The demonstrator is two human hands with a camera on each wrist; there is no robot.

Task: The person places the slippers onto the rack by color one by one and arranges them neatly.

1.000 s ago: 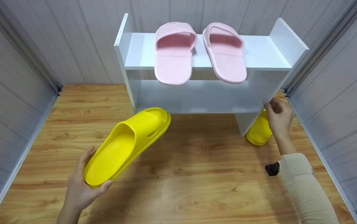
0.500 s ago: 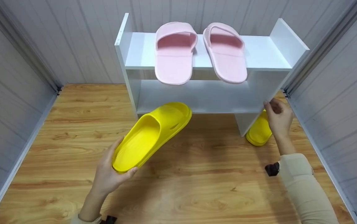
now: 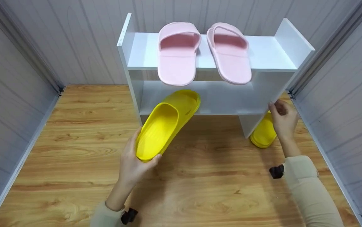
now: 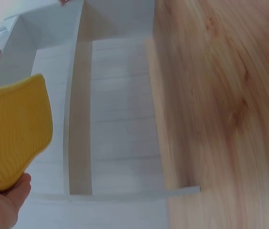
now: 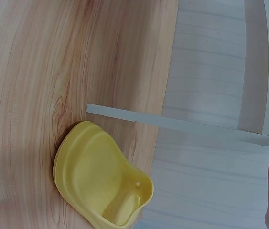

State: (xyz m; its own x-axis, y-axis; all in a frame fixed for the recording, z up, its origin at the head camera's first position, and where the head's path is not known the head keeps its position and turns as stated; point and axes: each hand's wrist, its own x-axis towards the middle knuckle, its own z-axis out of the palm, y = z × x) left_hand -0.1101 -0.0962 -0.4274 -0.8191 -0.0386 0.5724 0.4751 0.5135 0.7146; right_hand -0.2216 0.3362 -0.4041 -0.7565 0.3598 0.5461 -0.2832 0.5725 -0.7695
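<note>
My left hand (image 3: 133,167) grips a yellow slipper (image 3: 155,138) by its heel end, thumb on one edge and fingers on the other. The slipper is held above the floor, its toe tilted up and overlapping the lower shelf of a white shoe rack (image 3: 228,97) in the head view. Its ribbed yellow sole (image 4: 15,133) shows in the left wrist view. My right hand (image 3: 284,121) holds the front edge of the rack's right side panel, fingers curled. Below it, a second yellow slipper (image 5: 93,171) stands on the floor beside that panel, partly hidden by the hand in the head view.
Two pink slippers (image 3: 178,71) lie on the rack's top shelf (image 3: 266,52), their heels jutting past its front edge. Panelled walls (image 3: 14,94) close in the left, back and right. The wood floor (image 3: 200,189) spreads in front of the rack.
My left hand has carried the yellow slipper rightward and up toward the rack, and the slipper has turned more toe-forward. The right hand has stayed at the side panel.
</note>
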